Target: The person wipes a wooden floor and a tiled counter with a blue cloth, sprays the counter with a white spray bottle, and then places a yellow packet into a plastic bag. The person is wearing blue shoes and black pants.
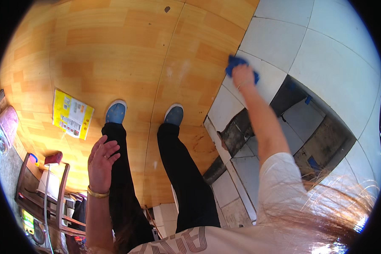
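My right hand (pixel 243 76) grips a crumpled blue cloth (pixel 232 65) and presses it against a white tiled surface (pixel 266 38), close to its left edge. The hand and cloth look slightly blurred. Below my right forearm is a dark square opening (pixel 320 143) cut in the tiles. My left hand (pixel 102 162) hangs in the air over my left trouser leg, its fingers loosely bent and apart, with nothing in it. A gold bangle (pixel 97 192) circles that wrist.
A yellow and white printed packet (pixel 74 112) lies on the wood-patterned floor (pixel 114 54), left of my blue shoes (pixel 116 111). A wooden chair (pixel 62 197) stands at lower left. Nearby is a pink object (pixel 8 123). Dark pipe-like pieces (pixel 231 136) show in the opening.
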The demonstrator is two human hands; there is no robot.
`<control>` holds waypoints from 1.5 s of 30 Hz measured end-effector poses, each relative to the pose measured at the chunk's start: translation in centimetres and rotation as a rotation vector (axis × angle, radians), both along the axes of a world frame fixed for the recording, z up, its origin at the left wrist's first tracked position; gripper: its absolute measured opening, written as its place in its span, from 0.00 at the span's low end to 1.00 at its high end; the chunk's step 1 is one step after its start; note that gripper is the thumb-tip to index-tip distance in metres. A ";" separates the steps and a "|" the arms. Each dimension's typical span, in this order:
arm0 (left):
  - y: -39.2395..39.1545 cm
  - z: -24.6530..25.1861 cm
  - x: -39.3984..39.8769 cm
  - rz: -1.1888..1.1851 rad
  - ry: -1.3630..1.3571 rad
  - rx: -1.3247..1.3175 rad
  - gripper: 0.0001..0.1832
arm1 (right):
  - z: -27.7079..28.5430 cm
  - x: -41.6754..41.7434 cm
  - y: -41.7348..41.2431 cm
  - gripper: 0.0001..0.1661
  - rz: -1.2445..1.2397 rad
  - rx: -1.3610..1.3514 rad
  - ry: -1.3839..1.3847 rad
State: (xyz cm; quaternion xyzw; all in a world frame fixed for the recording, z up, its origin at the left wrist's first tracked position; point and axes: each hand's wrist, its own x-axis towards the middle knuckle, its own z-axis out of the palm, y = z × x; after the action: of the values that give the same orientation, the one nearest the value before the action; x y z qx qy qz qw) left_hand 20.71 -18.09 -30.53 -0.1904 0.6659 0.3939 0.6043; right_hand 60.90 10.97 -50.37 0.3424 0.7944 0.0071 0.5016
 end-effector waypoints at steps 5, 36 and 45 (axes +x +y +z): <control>1.0 0.0 -1.0 -0.064 0.014 0.034 0.21 | -1.7 0.4 -7.2 0.17 -0.152 -0.284 -0.035; 1.6 -0.1 -1.6 -0.218 0.074 -0.017 0.20 | -5.3 1.2 -21.1 0.19 -0.308 -0.416 -0.110; 2.1 0.1 -1.0 -0.227 0.010 0.081 0.22 | -1.8 -0.9 -7.2 0.17 -0.049 -0.248 -0.091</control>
State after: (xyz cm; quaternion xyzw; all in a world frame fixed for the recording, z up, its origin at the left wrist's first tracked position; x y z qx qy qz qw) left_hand 19.72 -15.98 -30.43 -0.0870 0.6697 0.3504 0.6489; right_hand 60.02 3.79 -52.17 0.2963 0.7571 -0.0880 0.5756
